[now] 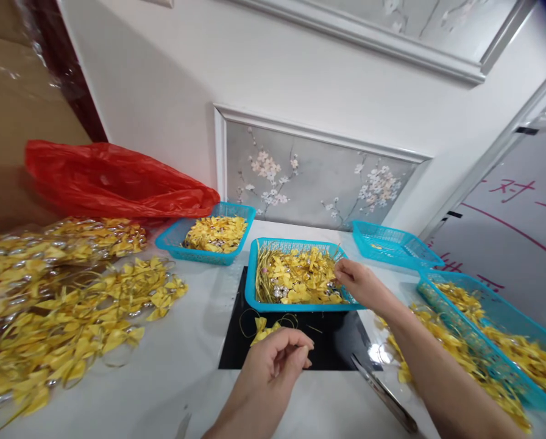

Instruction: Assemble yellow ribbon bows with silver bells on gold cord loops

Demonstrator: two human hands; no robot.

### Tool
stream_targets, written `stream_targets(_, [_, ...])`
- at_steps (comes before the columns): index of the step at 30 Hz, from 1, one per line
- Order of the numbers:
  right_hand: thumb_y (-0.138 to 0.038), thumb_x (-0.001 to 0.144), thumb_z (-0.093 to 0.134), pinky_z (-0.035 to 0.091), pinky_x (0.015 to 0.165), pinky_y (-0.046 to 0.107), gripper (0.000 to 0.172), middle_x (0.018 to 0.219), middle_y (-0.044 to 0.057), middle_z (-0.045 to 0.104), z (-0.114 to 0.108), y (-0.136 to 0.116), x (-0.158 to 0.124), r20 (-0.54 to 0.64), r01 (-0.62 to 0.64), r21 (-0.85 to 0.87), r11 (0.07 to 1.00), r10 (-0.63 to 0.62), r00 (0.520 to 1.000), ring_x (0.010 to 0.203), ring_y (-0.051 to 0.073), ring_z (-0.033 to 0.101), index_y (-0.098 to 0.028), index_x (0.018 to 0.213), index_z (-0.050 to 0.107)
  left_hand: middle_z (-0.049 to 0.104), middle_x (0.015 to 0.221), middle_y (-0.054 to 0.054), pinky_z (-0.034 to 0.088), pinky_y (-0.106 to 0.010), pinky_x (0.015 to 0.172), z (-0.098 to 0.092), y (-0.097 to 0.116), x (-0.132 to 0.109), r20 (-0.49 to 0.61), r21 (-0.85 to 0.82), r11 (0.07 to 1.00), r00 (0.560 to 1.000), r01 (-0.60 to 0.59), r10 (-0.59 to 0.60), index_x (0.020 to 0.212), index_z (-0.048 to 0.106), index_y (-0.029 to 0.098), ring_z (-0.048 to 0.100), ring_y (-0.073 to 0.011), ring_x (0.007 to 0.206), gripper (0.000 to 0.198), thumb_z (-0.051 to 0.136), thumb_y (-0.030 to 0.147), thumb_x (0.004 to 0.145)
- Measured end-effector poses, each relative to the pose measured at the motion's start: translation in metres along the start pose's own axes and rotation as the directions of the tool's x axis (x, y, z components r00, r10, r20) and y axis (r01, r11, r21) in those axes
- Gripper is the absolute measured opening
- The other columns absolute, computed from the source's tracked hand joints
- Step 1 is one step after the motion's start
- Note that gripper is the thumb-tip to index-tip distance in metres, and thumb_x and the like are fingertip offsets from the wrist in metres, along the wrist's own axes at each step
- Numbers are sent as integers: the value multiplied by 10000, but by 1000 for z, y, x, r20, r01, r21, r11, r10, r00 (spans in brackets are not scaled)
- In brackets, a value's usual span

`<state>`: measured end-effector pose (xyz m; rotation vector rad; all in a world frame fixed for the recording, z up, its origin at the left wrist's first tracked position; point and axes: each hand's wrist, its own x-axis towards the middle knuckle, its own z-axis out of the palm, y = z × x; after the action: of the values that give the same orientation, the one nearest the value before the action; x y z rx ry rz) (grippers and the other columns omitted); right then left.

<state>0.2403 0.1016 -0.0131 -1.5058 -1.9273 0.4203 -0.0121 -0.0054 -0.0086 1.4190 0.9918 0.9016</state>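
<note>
My left hand is low in the middle of the view, thumb and fingers curled together. Whatever it may pinch is too small to make out. Just beyond its knuckles, a yellow ribbon bow with thin gold cord lies on a black mat. My right hand reaches over the right rim of a blue basket, fingers pinched beside the yellow bows inside. Its fingertips partly hide what is between them. Gold cords lie along the basket's left side, and silvery beads show among the bows.
Metal tweezers lie at the mat's right. Bow heaps cover the table's left, below a red plastic bag. Other blue baskets stand at back left, back right and right. A wall rises behind.
</note>
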Motion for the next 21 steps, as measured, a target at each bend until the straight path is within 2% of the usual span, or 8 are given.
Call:
stream_targets(4, [-266, 943, 463, 479, 608, 268, 184, 678, -21, 594, 1, -12, -4, -27, -18, 144, 989, 22, 999, 645, 137, 587, -184, 792, 528, 684, 879, -46, 512, -310, 764, 0, 2, 1, 4, 32, 999, 1000, -4, 4, 878, 681, 197, 651, -203, 815, 170, 542, 292, 866])
stream_targets(8, [-290, 874, 487, 439, 563, 253, 165, 675, -21, 549, 1, -18, -5, -67, -50, 249, 967, 69, 995, 612, 134, 509, -212, 728, 479, 681, 871, -48, 507, -310, 762, 0, 2, 1, 1, 43, 999, 1000, 6, -6, 884, 677, 191, 651, -204, 814, 179, 535, 299, 871])
stream_targets(11, [-315, 835, 570, 472, 583, 264, 200, 706, -19, 518, 3, -17, -5, -91, -96, 321, 942, 132, 987, 658, 140, 522, -208, 701, 467, 682, 890, -49, 508, -308, 762, 0, 2, 0, 4, 31, 1000, 1000, 4, -4, 891, 676, 192, 652, -203, 820, 180, 536, 304, 873])
stream_targets(16, [-396, 939, 509, 525, 573, 271, 241, 777, -9, 549, 7, -19, -3, -76, -184, 459, 869, 244, 967, 705, 142, 603, -182, 830, 523, 675, 860, -45, 503, -301, 759, 1, 2, 0, 11, 49, 999, 1000, 2, -3, 875, 673, 185, 647, -199, 810, 178, 535, 297, 870])
stream_targets(21, [-378, 972, 515, 475, 488, 219, 256, 790, -10, 600, 13, -24, 5, -55, -246, 475, 845, 308, 950, 542, 82, 545, -138, 1024, 587, 683, 887, -50, 503, -309, 770, 1, 2, 0, 14, 48, 999, 1000, 9, -10, 884, 673, 186, 650, -203, 822, 185, 528, 300, 873])
